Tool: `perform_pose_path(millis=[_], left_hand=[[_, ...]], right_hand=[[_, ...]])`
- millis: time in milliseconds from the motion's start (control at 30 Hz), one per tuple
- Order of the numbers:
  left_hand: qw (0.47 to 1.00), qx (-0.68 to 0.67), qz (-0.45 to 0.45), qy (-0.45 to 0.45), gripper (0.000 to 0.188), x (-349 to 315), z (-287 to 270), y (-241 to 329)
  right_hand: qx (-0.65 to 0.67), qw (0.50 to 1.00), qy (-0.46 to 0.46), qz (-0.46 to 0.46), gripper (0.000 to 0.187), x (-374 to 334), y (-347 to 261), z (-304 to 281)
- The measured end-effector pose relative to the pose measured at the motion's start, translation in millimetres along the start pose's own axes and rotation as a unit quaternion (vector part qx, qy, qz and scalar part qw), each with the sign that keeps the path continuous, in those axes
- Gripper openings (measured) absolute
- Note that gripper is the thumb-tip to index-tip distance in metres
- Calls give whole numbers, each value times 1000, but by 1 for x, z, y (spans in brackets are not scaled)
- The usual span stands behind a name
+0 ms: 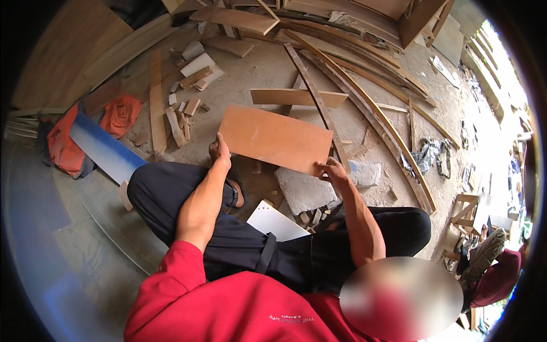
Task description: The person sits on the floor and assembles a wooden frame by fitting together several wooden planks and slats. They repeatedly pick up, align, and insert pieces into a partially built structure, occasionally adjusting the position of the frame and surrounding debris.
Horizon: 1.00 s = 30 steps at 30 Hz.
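Observation:
Between my hands is a flat, orange-brown rectangular wooden board [273, 138], held up in front of my knees and tilted down toward the right. My left hand [219, 149] grips its lower left corner, fingers hidden behind it. At the lower right corner my right hand [332, 170] pinches the edge. Beneath the board lies a rough grey concrete block [305, 191], with a second pale block [365, 174] to its right. A white panel [276, 221] lies between my legs. Just beyond the held board is a narrow wooden plank [299, 97] on the floor.
Long wooden strips [364, 108] stretch across the floor at the right. Wood offcuts [181, 119] lie scattered to the left, near an orange bag [64, 145] and a blue-and-white board [105, 149]. A wooden cabinet frame [370, 25] stands at the back. Another person's maroon garment [497, 279] shows at lower right.

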<state>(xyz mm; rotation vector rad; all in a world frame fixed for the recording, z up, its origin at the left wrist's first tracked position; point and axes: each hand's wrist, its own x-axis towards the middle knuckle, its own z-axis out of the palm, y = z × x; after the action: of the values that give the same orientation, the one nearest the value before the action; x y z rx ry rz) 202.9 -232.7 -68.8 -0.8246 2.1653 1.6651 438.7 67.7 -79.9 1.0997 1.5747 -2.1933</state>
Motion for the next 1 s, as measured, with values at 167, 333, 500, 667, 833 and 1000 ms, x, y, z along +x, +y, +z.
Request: perform_pose_path(millis=[167, 333, 500, 667, 833, 1000], left_hand=[[995, -21, 100, -15, 51, 55, 13, 7], [994, 19, 102, -36, 59, 56, 48, 55], [984, -41, 106, -133, 64, 29, 85, 76], [971, -47, 128, -197, 72, 48, 115, 61], [943, -120, 108, -292, 63, 49, 138, 63], [941, -171, 89, -277, 55, 47, 140, 57]], right_hand=[[130, 991, -14, -11, 44, -18, 14, 20], [200, 979, -34, 8, 51, -28, 19, 40], [204, 978, -33, 31, 48, -23, 47, 50], [183, 983, 14, 24, 46, -24, 36, 45], [237, 971, 16, 12, 43, -17, 41, 47], [263, 965, 11, 22, 36, -12, 42, 50]])
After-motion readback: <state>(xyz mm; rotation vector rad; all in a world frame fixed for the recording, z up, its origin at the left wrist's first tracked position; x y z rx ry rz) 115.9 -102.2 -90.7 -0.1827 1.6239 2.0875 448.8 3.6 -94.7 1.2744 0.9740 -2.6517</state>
